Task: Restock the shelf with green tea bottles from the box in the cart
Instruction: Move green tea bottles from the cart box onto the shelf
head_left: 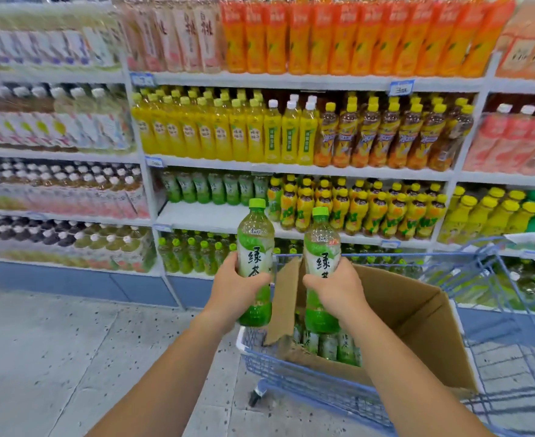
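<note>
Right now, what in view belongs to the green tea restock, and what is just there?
Job:
- left hand gripping a green tea bottle
- right hand gripping a second bottle
- cardboard box
- cart
- green tea shelf gap

Not the job:
- yellow bottles
- orange bottles

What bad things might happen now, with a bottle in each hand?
1. The left hand and right hand each grip one green tea bottle, the left bottle and the right bottle. With no hand free, a slip may mean a drop onto the floor.
2. The gap on the shelf sits beside the yellow-capped bottles; pushing in carelessly might knock them over.
</note>
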`<state>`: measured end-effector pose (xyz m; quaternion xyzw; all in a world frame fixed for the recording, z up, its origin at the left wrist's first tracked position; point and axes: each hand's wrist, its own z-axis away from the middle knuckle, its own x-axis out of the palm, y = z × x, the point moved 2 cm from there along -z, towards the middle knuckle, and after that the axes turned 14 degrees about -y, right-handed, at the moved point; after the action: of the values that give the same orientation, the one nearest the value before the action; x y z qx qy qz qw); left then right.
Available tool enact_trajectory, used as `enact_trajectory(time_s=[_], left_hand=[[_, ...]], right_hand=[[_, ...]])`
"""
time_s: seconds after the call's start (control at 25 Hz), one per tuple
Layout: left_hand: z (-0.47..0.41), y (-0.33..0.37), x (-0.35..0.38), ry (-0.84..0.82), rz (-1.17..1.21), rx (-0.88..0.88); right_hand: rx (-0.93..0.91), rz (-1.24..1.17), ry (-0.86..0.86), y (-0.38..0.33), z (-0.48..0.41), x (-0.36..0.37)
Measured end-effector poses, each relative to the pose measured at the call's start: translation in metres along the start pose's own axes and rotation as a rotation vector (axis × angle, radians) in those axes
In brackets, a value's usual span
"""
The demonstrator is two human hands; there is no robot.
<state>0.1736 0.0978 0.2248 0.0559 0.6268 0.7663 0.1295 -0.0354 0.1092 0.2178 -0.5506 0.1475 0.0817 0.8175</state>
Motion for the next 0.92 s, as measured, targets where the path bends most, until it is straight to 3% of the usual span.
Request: enact_trajectory(time_s=[0.44,0.72,0.92], left_hand=[[0.011,0.004,-0.200,0.170,0.000,0.023],[-0.016,-0.026,-0.319,0.125,0.009,-0.006],[-0.055,-0.057,-0.365,0.118,0.018,-0.076]], right_hand=[[-0.141,0.059,-0.140,-0.107,-0.042,0.176],[-0.123,0.038,-0.153,-0.140,-0.077,0.297],[-0.089,0.011,-0.176,-0.141,-0.110,0.351]])
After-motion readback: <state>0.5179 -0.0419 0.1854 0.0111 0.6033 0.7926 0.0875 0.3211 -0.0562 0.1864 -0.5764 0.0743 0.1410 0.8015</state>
